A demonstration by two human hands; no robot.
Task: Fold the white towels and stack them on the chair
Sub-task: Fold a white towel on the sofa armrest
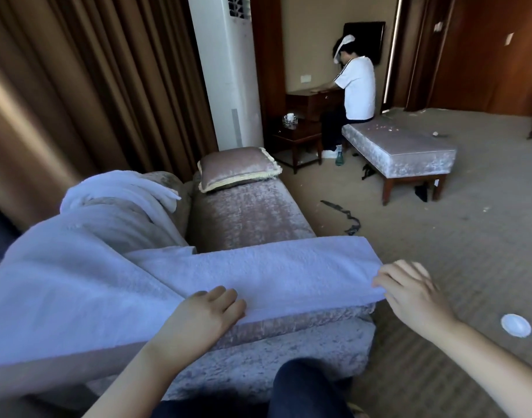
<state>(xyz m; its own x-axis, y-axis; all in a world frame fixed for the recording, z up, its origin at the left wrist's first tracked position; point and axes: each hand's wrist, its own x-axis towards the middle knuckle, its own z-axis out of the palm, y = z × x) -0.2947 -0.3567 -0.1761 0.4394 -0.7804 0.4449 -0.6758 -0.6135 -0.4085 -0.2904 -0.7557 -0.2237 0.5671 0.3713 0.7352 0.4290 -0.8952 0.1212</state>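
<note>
Towel unclear at left; left hand flat on near edge, fingers together; blurred right hand pinches right end by open carpet.

No text, label, brand or number can be read. The standing air conditioner shows a plain white front, and the wall plate far right of it is too small to tell.

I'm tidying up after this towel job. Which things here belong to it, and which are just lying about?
Part of the job:
folded towel, with the left hand on it and the right hand at its end
draped towel
crumpled towel
chair

Lying about:
cushion
black strap on the carpet
white disc
bench
</note>
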